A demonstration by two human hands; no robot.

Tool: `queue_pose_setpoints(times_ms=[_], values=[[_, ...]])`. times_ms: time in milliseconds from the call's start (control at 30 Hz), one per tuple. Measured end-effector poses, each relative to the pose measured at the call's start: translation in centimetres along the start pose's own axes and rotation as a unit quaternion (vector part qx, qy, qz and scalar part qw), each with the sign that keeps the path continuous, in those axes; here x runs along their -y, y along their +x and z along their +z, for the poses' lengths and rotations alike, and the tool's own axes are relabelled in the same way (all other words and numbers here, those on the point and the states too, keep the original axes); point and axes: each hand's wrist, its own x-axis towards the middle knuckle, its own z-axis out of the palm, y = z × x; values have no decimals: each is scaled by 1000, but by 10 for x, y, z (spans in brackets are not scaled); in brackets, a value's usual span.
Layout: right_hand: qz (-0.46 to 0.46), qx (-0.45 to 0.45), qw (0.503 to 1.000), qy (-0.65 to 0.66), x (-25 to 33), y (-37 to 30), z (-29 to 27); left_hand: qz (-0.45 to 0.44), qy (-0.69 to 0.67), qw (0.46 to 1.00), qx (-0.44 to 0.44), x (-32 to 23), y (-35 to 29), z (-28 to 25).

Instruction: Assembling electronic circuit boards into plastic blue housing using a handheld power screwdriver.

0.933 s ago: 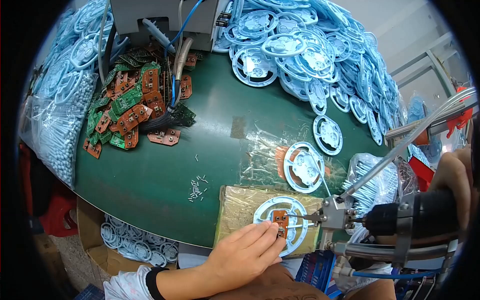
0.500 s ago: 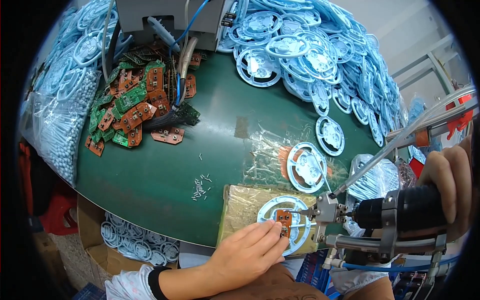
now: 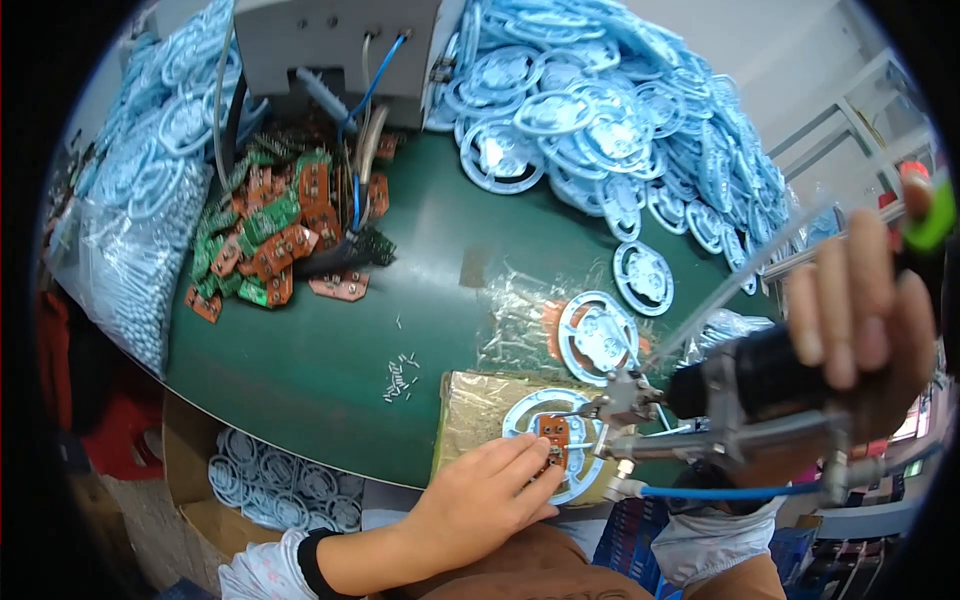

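Observation:
My left hand (image 3: 490, 490) presses its fingertips on a small orange circuit board (image 3: 551, 430), holding it against a light-blue plastic wheel (image 3: 515, 418). The wheel lies on a tape-covered block (image 3: 465, 425) at the table's near edge. My right hand (image 3: 850, 310) is wrapped round the black body of a power screwdriver (image 3: 755, 370) mounted on a metal arm. Its metal head (image 3: 625, 398) is over the wheel's right side, with the thin tip reaching the board's upper edge. Motion blurs the right hand and tool; the exact tip contact cannot be made out.
Loose screws (image 3: 397, 380) lie left of the block. Circuit boards (image 3: 275, 235) are heaped at the far left beneath a grey machine (image 3: 330, 45). Blue wheels (image 3: 610, 130) pile up at the back right; another wheel (image 3: 598, 338) lies behind the block. A box (image 3: 190, 480) of parts stands below.
The view has shifted slightly. My right hand and the screwdriver have tilted and moved left, the hand now higher against the tool. My left hand stays on the circuit board.

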Motion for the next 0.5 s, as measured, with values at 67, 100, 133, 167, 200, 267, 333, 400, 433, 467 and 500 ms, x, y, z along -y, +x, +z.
queue_pose_setpoints(times_ms=[67, 100, 133, 167, 200, 267, 333, 400, 433, 467, 500], values=[[-31, -84, 996, -23, 2, 2, 24, 19, -91, 996, -8, -4, 11, -19], [-28, -152, 988, -20, -10, 5, 37, 5, -71, 996, -63, -3, 18, -35], [-27, -128, 991, -3, -24, 8, 44, -12, -49, 991, -120, -6, 22, -61], [-33, -112, 993, -1, -28, 7, 42, 4, -53, 985, -164, -13, 32, -83], [-51, -110, 993, -2, -35, 9, 41, 31, -8, 986, -163, -25, 42, -106], [-62, -108, 992, 15, -32, 5, 42, 97, -22, 962, -254, -61, 73, -113], [-95, -125, 988, 13, -33, 3, 42, 75, 48, 975, -203, -90, 101, -121], [-113, -148, 982, -40, -39, 2, 37, 104, -22, 965, -240, -104, 132, -113], [-88, -160, 981, -59, -38, -5, 29, 135, -49, 949, -279, -113, 149, -107], [-140, -181, 973, -41, -36, -7, 25, 120, -78, 949, -280, -122, 159, -108], [-102, -121, 903, -400, -53, -7, 7, 103, -108, 949, -279, -130, 167, -108]])
